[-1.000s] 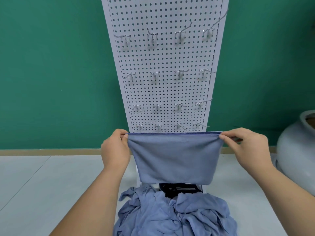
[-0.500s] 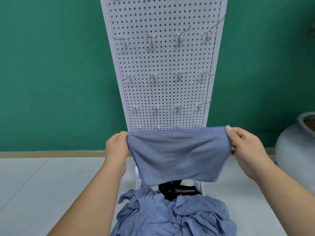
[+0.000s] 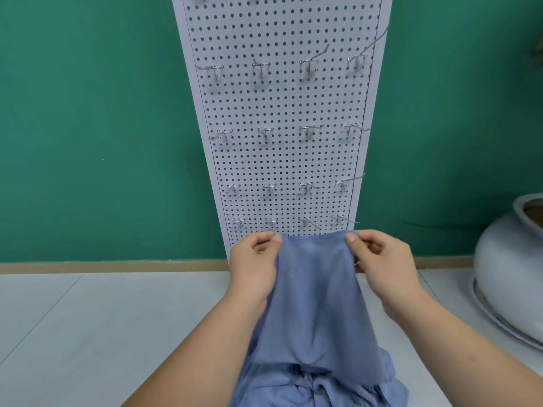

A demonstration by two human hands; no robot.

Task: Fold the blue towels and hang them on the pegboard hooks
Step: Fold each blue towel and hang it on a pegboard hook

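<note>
Low in front of the pegboard, a blue towel hangs by its top edge, its lower edge reaching down over a heap of loose blue towels. The left hand pinches the top left corner between thumb and curled fingers. The right hand pinches the top right corner likewise, close by. Metal hooks stud the white board in rows. Behind is a green wall, with a grey pot well off to the right.
</note>
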